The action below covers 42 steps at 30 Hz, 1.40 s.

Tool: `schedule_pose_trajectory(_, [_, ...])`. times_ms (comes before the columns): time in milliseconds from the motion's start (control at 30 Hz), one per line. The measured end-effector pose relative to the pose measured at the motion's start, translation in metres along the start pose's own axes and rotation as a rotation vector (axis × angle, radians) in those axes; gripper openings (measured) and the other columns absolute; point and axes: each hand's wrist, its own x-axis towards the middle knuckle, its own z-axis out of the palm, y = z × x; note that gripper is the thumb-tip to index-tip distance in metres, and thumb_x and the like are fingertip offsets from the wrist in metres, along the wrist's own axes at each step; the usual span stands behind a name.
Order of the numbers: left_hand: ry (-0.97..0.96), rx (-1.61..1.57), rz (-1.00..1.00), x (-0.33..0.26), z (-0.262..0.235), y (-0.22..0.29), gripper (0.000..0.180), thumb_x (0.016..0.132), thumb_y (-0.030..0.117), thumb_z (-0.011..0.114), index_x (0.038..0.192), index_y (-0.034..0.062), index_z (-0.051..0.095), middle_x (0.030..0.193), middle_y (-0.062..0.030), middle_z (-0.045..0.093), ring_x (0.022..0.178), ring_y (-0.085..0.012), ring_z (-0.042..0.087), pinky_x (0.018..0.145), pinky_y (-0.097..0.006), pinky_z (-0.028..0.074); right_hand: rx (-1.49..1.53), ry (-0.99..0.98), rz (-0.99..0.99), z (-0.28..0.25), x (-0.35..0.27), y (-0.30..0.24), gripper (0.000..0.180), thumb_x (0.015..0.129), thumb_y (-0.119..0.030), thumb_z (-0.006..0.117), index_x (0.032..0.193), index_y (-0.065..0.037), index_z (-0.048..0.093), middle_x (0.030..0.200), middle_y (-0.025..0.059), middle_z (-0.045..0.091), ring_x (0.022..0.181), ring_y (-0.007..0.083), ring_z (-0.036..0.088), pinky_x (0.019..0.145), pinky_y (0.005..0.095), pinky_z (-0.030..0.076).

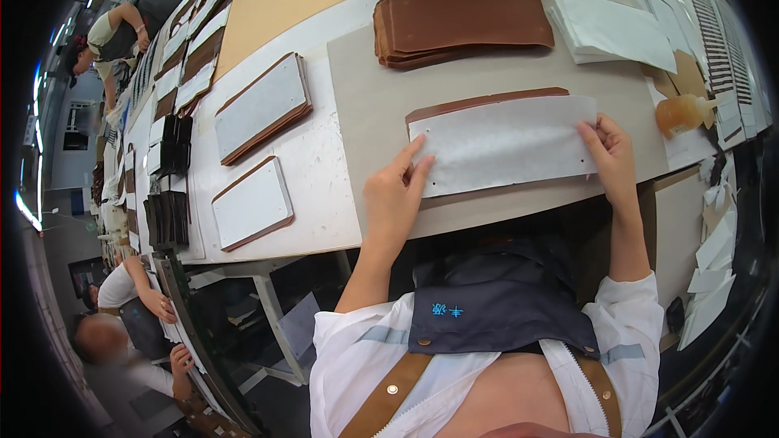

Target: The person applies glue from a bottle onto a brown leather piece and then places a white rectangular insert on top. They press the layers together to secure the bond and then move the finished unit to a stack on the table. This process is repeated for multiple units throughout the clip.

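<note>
A white sheet (507, 146) with small holes near its corners lies over a brown leather panel (487, 100), whose edge shows along the far side. My left hand (395, 195) is closed at the sheet's left edge, thumb and forefinger on it. At the right edge, my right hand (610, 154) grips the sheet with the thumb on top and the fingers behind. The sheet rests on a grey board (369, 105) on the table. Just beyond it sits a stack of brown leather panels (462, 20).
White sheets (613, 32) lie at the far right, near a bottle of amber liquid (683, 113). To the left are two stacks of white-topped leather pieces, one farther (264, 109) and one nearer (253, 204). Co-workers (134, 24) are at the left.
</note>
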Motion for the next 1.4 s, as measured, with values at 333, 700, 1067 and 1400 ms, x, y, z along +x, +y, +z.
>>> schedule_pose_trajectory(333, [0.028,0.082,0.019,0.008,0.005,-0.010,0.036,0.092,0.024,0.074,0.123,0.0062,0.072,0.061,-0.0097,0.058,0.052,-0.0225,0.054,0.056,-0.035,0.045,-0.016,0.008,-0.020,0.008,0.009,0.004,0.018,0.102,-0.018,0.061,0.103,-0.001,0.067,0.069,-0.0042,0.062,0.051,-0.0007,0.048,0.042,0.0191,0.034])
schedule_pose_trajectory(700, [0.023,0.101,0.023,0.009,0.006,-0.009,0.037,0.093,0.025,0.073,0.124,0.0058,0.071,0.060,-0.0085,0.056,0.051,-0.0222,0.054,0.055,-0.036,0.044,-0.074,0.010,0.022,0.010,0.007,-0.006,0.018,0.102,-0.018,0.060,0.101,-0.002,0.067,0.070,-0.0032,0.064,0.050,-0.0001,0.048,0.041,0.0192,0.034])
schedule_pose_trajectory(1067, [0.015,0.141,0.029,0.009,0.007,-0.009,0.039,0.092,0.025,0.074,0.126,0.0060,0.071,0.057,-0.0073,0.053,0.049,-0.0208,0.051,0.053,-0.035,0.042,-0.141,0.046,0.004,0.012,0.006,-0.005,0.016,0.102,-0.016,0.060,0.102,-0.001,0.067,0.067,-0.0047,0.060,0.049,-0.0003,0.041,0.043,0.0207,0.029])
schedule_pose_trajectory(1400, [0.012,0.155,0.041,0.008,0.008,-0.008,0.040,0.091,0.025,0.075,0.126,0.0058,0.070,0.057,-0.0069,0.054,0.049,-0.0207,0.051,0.053,-0.035,0.042,-0.150,0.042,0.005,0.013,0.004,-0.007,0.016,0.102,-0.014,0.061,0.103,0.001,0.066,0.068,-0.0054,0.059,0.054,-0.0003,0.039,0.047,0.0211,0.030])
